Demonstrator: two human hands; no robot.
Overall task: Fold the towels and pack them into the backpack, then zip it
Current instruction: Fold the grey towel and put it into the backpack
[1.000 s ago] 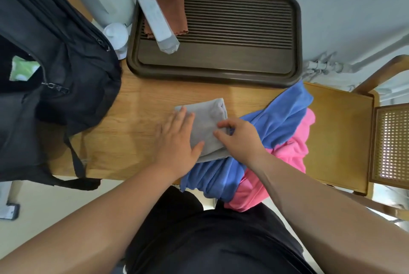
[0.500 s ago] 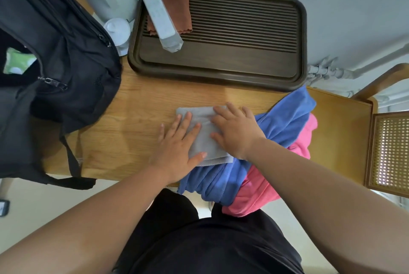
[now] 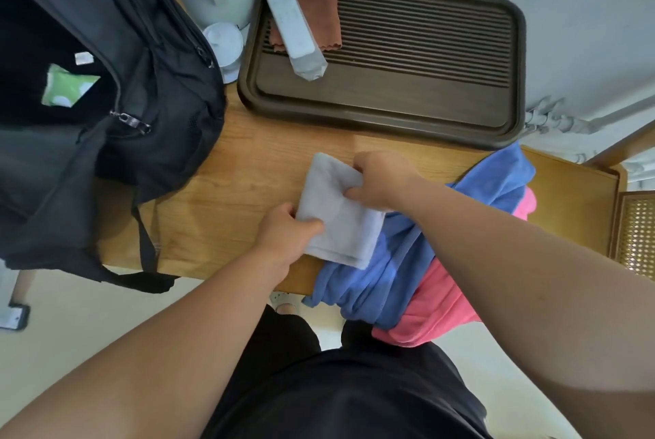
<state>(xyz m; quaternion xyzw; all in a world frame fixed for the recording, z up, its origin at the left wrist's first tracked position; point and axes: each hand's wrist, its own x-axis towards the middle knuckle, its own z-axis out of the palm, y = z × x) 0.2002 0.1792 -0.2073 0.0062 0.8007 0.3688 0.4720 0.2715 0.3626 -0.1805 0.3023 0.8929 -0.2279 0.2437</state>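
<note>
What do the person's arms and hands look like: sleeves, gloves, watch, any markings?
Left hand and right hand are bare, with no gloves. Both forearms are uncovered all the way to the frame edge, so no sleeves show. No watch, wristband or markings are visible, and no rings show on the parts of the fingers in view. The only clothing in view is black clothing below the arms.

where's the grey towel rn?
Head view, centre: grey towel, gripped by left hand and right hand, over the wooden table's near edge, overlapping the blue towel.

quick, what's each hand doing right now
Left hand: closed, gripping the near-left edge of the folded grey towel.
Right hand: closed, pinching the same towel's far-right edge.
</note>
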